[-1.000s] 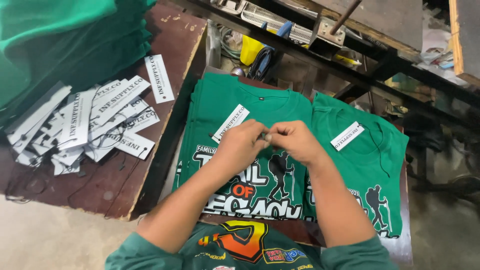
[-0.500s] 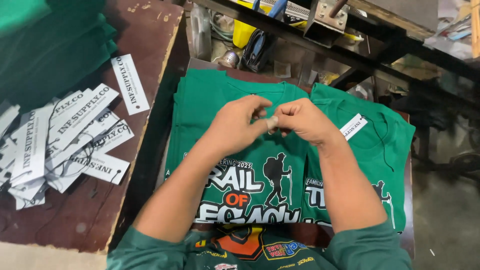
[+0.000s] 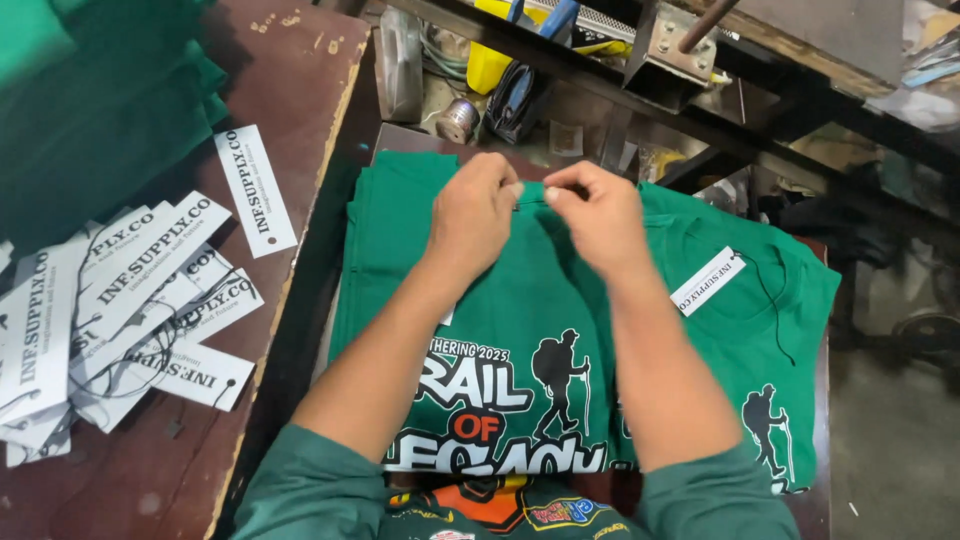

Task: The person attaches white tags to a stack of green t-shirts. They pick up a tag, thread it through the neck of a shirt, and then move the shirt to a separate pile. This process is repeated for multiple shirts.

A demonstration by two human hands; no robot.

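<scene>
Green T-shirt (image 3: 520, 330), collar hidden under left hand (image 3: 478, 215) and right hand (image 3: 592, 215); fingertips pinched together there, something tiny between them, unclear. Tagged shirt (image 3: 770, 330) right.

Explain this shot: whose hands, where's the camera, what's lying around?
There is no machine here. A person wears a camera on the head, so the one view looks down along their arms. The left hand and right hand meet at the collar of a green shirt, fingertips pinched together there; what they pinch is too small to see. That shirt tops a stack with a white print of a hiker. A second green shirt lies beside it on the right, with a white tag on a dark string already at its neck. On the brown table to the left lies a heap of loose tags.
</scene>
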